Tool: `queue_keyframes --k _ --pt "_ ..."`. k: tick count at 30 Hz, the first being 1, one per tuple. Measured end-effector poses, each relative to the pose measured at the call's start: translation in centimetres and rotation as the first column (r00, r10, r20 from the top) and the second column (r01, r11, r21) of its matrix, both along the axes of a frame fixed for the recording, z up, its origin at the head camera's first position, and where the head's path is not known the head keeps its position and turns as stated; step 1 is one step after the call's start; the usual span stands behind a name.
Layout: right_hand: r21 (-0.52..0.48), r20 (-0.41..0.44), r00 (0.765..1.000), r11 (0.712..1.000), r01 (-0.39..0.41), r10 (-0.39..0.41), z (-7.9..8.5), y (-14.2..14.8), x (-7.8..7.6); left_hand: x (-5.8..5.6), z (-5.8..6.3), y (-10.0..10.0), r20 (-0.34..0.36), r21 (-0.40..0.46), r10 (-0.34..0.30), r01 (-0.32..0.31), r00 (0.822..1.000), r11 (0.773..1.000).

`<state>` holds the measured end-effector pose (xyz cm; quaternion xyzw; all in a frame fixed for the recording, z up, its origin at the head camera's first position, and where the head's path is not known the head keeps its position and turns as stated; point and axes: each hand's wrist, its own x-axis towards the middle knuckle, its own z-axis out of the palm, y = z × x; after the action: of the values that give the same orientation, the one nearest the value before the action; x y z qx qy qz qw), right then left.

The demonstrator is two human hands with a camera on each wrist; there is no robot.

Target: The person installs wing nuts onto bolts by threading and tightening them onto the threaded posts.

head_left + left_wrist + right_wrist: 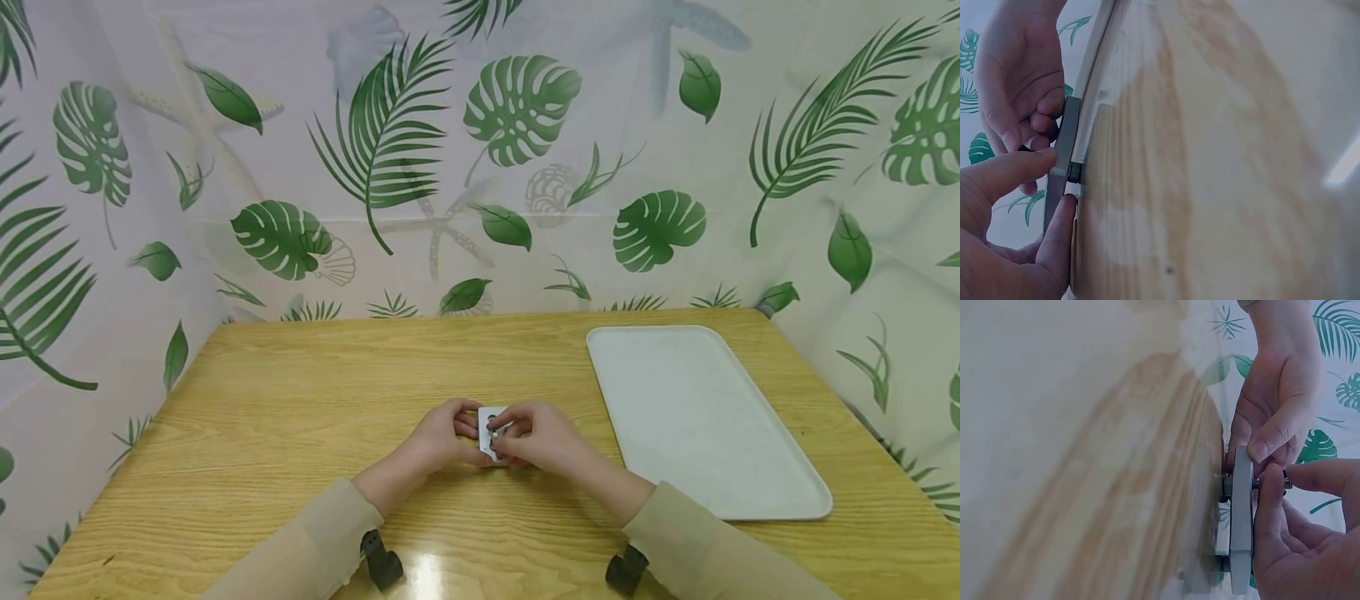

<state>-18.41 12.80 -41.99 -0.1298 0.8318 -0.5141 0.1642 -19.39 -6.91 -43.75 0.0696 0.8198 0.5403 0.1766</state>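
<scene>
Above the wooden table, my left hand [438, 433] holds a small light grey plate [486, 417] by its left edge. The left thumb lies on its upper face in the left wrist view, with a finger below. From the other side my right hand [540, 433] reaches over the plate. Its thumb and forefinger pinch a small dark threaded bolt [1287, 481] that stands out of the plate's upper face. Dark round bolt ends show on the underside, one of them a lower knob [1225, 563]. The right fingers hide part of the plate in the head view.
A white rectangular tray [697, 408] lies on the right side of the wooden table [300, 392]. A leaf-patterned curtain [420, 167] hangs behind the table and along both sides. Dark wrist straps with cameras sit over both sleeves.
</scene>
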Motion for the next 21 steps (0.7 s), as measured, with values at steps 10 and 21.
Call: queue_keyframes --k 10,21 --pt "0.027 0.005 0.997 0.997 0.071 -0.071 -0.8 -0.4 0.0 0.0 -0.5 0.0 -0.010 0.016 0.007 -0.007 1.000 1.000" --pt "0.028 0.002 0.995 0.995 0.095 -0.095 -0.9 -0.3 0.2 0.0 -1.0 0.0 -0.021 0.015 0.012 -0.011 1.000 1.000"
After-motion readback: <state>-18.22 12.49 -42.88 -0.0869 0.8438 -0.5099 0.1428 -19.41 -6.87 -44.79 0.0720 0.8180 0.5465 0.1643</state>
